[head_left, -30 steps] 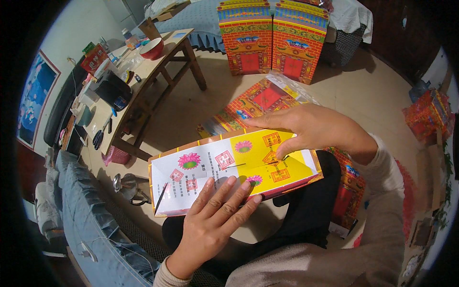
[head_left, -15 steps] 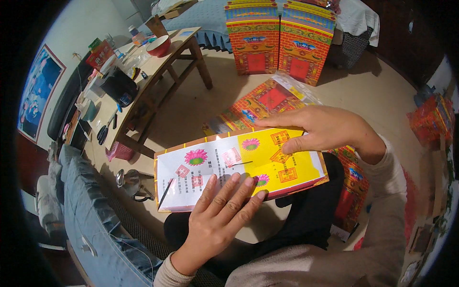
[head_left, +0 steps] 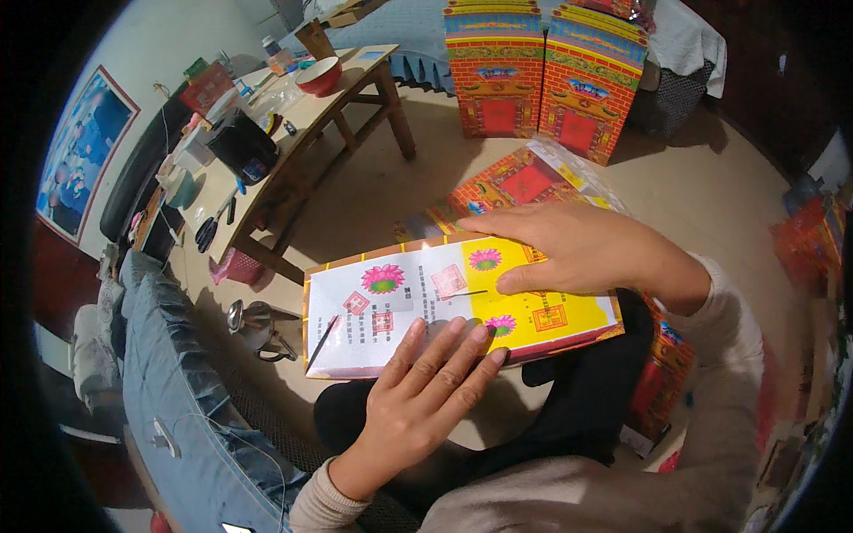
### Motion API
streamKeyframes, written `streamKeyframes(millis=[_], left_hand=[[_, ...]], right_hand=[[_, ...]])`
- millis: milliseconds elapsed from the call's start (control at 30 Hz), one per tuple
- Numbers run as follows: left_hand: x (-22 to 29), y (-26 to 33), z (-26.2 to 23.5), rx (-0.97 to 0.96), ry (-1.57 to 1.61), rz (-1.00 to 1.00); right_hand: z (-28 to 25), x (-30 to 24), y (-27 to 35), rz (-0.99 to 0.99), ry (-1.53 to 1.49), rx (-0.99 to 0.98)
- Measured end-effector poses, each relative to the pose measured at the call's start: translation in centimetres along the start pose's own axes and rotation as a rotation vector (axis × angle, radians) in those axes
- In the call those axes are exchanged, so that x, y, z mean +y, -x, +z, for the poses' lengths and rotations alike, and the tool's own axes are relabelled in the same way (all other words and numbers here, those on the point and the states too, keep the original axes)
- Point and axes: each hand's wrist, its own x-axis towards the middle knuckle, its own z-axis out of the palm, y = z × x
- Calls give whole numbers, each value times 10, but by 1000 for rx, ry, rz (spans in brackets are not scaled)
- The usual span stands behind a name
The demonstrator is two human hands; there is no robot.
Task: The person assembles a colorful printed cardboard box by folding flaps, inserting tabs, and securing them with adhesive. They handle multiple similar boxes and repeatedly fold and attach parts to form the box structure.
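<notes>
A long paper box (head_left: 355, 342) lies tilted across my lap, its upper face covered with white and yellow printed paper bearing pink lotus flowers and red seal marks. My left hand (head_left: 418, 422) rests on the near edge, fingers spread and lying flat on the paper. Reaching over the far edge, my right hand (head_left: 577, 249) holds the box with its thumb on the yellow part and its fingers along the far side, where their tips are partly hidden. Two short dark strips show on the white paper.
Two brick-patterned cardboard houses (head_left: 498, 80) stand at the back, with flat printed pieces (head_left: 529, 182) on the floor before them. At left are a wooden table (head_left: 373, 75) with a red bowl (head_left: 320, 78) and scissors (head_left: 209, 233), a metal kettle (head_left: 259, 324) and a blue-covered sofa (head_left: 169, 355).
My right hand has slid left along the box, its thumb now farther in on the yellow paper. The whole view has shifted slightly, and the box appears farther right.
</notes>
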Motion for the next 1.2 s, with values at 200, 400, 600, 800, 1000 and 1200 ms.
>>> streamKeyframes(millis=[200, 400, 600, 800, 1000, 1200], left_hand=[[-3, 6, 4, 25, -15, -3], [-4, 9, 8, 83, -21, -25], [-7, 14, 12, 145, -38, -40], [-7, 19, 13, 205, -76, -53], [-10, 24, 9, 164, -127, -216], [-24, 30, 13, 215, -135, -394]], right_hand=[[-7, -16, -7, 116, -52, -78], [-6, -16, -7, 123, -12, -75], [-5, -21, -12, 132, 52, -88], [-9, -13, -9, 96, -42, -148], [-30, 11, 2, 75, -243, -189], [-36, 17, 11, 163, -243, -231]])
